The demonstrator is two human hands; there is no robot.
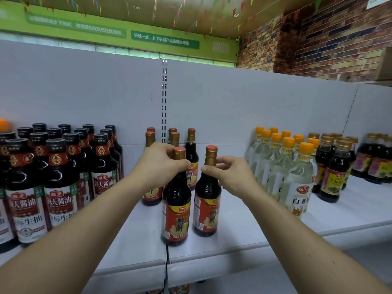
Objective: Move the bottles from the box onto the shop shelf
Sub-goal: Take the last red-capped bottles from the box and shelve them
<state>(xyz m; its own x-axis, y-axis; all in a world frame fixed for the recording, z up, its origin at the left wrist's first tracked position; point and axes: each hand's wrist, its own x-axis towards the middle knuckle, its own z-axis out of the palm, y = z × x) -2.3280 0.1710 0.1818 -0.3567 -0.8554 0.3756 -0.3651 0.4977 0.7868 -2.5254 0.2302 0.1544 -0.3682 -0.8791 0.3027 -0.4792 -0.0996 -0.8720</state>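
Observation:
Two dark sauce bottles with red labels and gold-red caps stand upright near the front of the white shelf [233, 236]. My left hand [161, 164] grips the neck of the left bottle [176, 209]. My right hand [231, 175] pinches the neck of the right bottle [206, 206] with thumb and fingers. Several more bottles of the same kind [192, 149] stand behind them, partly hidden by my hands. The box is out of view.
Dark soy sauce bottles with black caps [61, 183] crowd the shelf's left side. Clear vinegar bottles with orange caps [294, 172] and more dark bottles [333, 172] stand at the right. The shelf's back panel [233, 107] rises behind.

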